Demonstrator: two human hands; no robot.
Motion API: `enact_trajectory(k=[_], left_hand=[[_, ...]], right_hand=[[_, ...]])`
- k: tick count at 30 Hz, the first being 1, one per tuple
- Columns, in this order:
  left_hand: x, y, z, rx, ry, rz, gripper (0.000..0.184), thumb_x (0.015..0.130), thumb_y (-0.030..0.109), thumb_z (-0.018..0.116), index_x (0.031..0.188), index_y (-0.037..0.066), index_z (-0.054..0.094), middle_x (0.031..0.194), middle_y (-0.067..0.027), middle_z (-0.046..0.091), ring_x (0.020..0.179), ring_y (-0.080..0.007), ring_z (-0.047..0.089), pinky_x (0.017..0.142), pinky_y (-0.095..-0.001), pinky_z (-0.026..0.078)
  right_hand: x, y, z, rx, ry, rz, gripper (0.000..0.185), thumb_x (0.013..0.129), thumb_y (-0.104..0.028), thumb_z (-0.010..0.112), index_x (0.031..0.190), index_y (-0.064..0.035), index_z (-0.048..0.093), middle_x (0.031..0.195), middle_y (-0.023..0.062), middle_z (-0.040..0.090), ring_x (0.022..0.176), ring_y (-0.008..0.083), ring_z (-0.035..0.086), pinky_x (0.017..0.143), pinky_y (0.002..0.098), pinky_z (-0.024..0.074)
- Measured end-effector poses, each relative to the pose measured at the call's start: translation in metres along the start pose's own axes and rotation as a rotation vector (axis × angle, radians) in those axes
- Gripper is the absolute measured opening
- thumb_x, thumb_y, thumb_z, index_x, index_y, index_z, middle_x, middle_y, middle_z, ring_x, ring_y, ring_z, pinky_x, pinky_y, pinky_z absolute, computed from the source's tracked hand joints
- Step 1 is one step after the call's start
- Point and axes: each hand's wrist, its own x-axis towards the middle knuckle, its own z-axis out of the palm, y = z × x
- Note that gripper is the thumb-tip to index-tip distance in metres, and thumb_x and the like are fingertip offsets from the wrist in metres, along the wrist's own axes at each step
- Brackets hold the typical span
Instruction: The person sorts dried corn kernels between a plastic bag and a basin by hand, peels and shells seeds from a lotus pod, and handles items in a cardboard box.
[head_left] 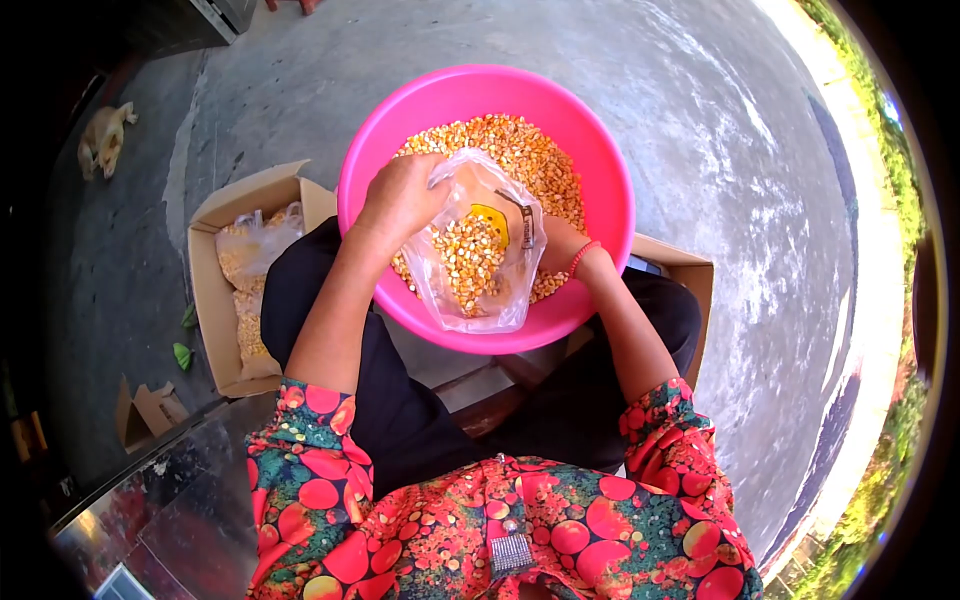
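A pink basin (620, 160) full of loose corn kernels (510, 135) rests at my lap. Over the kernels is a clear plastic bag (430, 285), its mouth spread wide, with kernels inside and a yellow patch and dark print on it. My left hand (408, 195) is closed on the bag's rim at the upper left. At the bag's right side is my right hand (562, 245), low in the basin against the kernels. The bag and kernels hide its fingers, so I cannot see whether it grips anything. A red beaded bracelet (585, 257) circles that wrist.
Left of my legs stands an open cardboard box (205, 300) holding bags of kernels (250, 250). Another cardboard box (690, 270) is partly hidden by my right leg. A dog (105, 140) lies on the concrete floor (270, 110). A cardboard piece (155, 410) lies lower left.
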Motion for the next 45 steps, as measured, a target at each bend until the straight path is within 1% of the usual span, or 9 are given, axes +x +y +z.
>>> enact_trajectory(k=[5, 7, 10, 18, 22, 24, 28, 35, 45], left_hand=[[0.001, -0.004, 0.003, -0.015, 0.033, 0.058, 0.024, 0.073, 0.020, 0.059, 0.090, 0.003, 0.062, 0.079, -0.0203, 0.061, 0.077, -0.0353, 0.059, 0.069, -0.0432, 0.047], [0.000, -0.003, 0.003, -0.017, 0.033, 0.059, 0.024, 0.073, 0.020, 0.059, 0.090, 0.003, 0.062, 0.079, -0.0203, 0.061, 0.077, -0.0353, 0.059, 0.069, -0.0431, 0.047], [-0.001, -0.001, 0.001, -0.028, 0.019, 0.043, 0.024, 0.073, 0.020, 0.059, 0.091, 0.003, 0.062, 0.079, -0.0205, 0.061, 0.077, -0.0351, 0.060, 0.069, -0.0431, 0.047], [0.000, 0.001, 0.004, -0.014, -0.018, 0.011, 0.024, 0.074, 0.020, 0.059, 0.091, 0.003, 0.063, 0.078, -0.0204, 0.061, 0.075, -0.0351, 0.060, 0.069, -0.0427, 0.047], [0.000, -0.001, 0.004, -0.024, -0.020, 0.007, 0.026, 0.075, 0.021, 0.059, 0.094, 0.003, 0.063, 0.080, -0.0211, 0.061, 0.077, -0.0350, 0.060, 0.069, -0.0411, 0.047], [0.003, -0.004, 0.005, -0.030, -0.040, -0.007, 0.028, 0.076, 0.022, 0.059, 0.097, 0.002, 0.062, 0.083, -0.0216, 0.061, 0.079, -0.0348, 0.060, 0.070, -0.0395, 0.047], [0.006, -0.003, 0.005, -0.121, -0.049, -0.021, 0.026, 0.077, 0.021, 0.059, 0.093, 0.001, 0.063, 0.077, -0.0207, 0.062, 0.073, -0.0305, 0.062, 0.066, -0.0378, 0.047], [0.010, 0.008, -0.004, -0.712, 0.165, -0.082, 0.021, 0.086, 0.017, 0.054, 0.097, -0.001, 0.060, 0.073, -0.0046, 0.062, 0.063, -0.0121, 0.057, 0.058, -0.0263, 0.045], [0.014, 0.015, -0.007, -1.216, 0.239, 0.135, 0.015, 0.088, 0.014, 0.051, 0.092, 0.004, 0.061, 0.072, -0.0010, 0.060, 0.062, -0.0070, 0.053, 0.055, -0.0214, 0.041]], right_hand=[[-0.006, -0.006, -0.047, 0.176, 0.086, 0.220, 0.019, 0.077, -0.016, 0.055, 0.086, -0.0006, 0.060, 0.074, 0.0163, 0.062, 0.068, 0.0297, 0.061, 0.062, 0.0365, 0.0488], [-0.009, -0.012, -0.063, 0.552, 0.111, 0.303, 0.013, 0.082, -0.008, 0.054, 0.093, -0.0027, 0.058, 0.067, 0.0033, 0.056, 0.053, 0.0083, 0.055, 0.044, 0.0210, 0.0457], [-0.012, -0.020, -0.076, 0.711, 0.200, 0.255, 0.013, 0.085, -0.008, 0.052, 0.095, -0.0034, 0.057, 0.067, -0.0021, 0.053, 0.052, 0.0036, 0.051, 0.045, 0.0176, 0.0449], [-0.019, -0.063, -0.080, 0.953, 0.120, -0.009, 0.019, 0.084, -0.013, 0.058, 0.100, -0.0035, 0.056, 0.073, 0.0002, 0.056, 0.058, 0.0099, 0.056, 0.051, 0.0211, 0.0475], [-0.020, -0.052, -0.072, 0.236, 0.673, -0.108, 0.032, 0.080, -0.029, 0.062, 0.095, -0.0017, 0.058, 0.073, 0.0103, 0.059, 0.062, 0.0294, 0.057, 0.061, 0.0360, 0.0474], [-0.027, -0.045, -0.076, 0.207, 0.039, 0.188, 0.036, 0.080, -0.037, 0.060, 0.079, -0.0005, 0.061, 0.058, 0.0134, 0.051, 0.052, 0.0223, 0.051, 0.052, 0.0354, 0.0415], [-0.025, -0.040, -0.044, -0.058, -0.240, 0.029, 0.042, 0.079, -0.038, 0.057, 0.062, 0.0002, 0.057, 0.053, 0.0192, 0.046, 0.049, 0.0248, 0.050, 0.051, 0.0385, 0.0394], [-0.025, -0.031, -0.084, 1.020, 0.432, 0.163, 0.024, 0.090, -0.021, 0.048, 0.097, -0.0014, 0.059, 0.078, -0.0015, 0.060, 0.066, 0.0057, 0.055, 0.058, 0.0226, 0.0465], [-0.013, -0.032, -0.098, 1.309, 0.824, -0.147, 0.016, 0.091, -0.014, 0.044, 0.091, -0.0036, 0.056, 0.081, -0.0041, 0.055, 0.075, 0.0033, 0.048, 0.069, 0.0178, 0.0376]])
